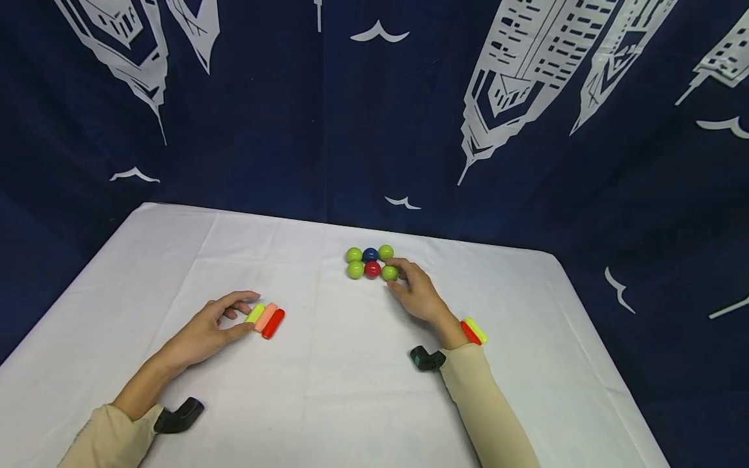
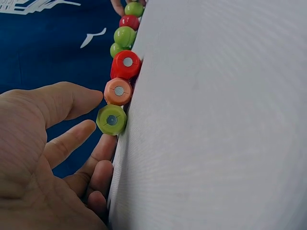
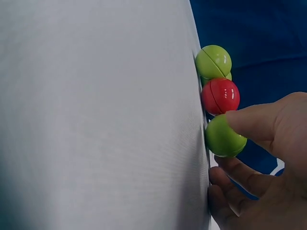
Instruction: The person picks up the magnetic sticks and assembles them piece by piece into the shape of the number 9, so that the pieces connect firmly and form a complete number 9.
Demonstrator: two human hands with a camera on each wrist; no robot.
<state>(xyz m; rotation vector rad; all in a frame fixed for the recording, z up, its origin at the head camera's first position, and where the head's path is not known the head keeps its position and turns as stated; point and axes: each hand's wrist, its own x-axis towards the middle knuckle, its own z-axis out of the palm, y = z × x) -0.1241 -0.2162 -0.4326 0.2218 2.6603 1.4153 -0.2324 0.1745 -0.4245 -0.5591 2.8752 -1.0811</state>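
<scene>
The white-covered counter (image 1: 351, 403) carried two groups, one at each hand. The left hand (image 1: 207, 328) stood left of the yellow stick (image 1: 255, 313), fingers parted, apparently gripping nothing, though thumb contact was hard to judge; that stick, leftmost of three, slanted forward and right. The right hand (image 1: 417, 292), nearer the balls, pinched the front-right green ball (image 1: 389, 273) between thumb and fingers, beside the red ball (image 1: 372, 270). The right wrist view mostly hid the back row.

Six glossy balls (image 1: 372, 269) in two rows, yellow, peach and red sticks (image 1: 266, 318) side by side
</scene>
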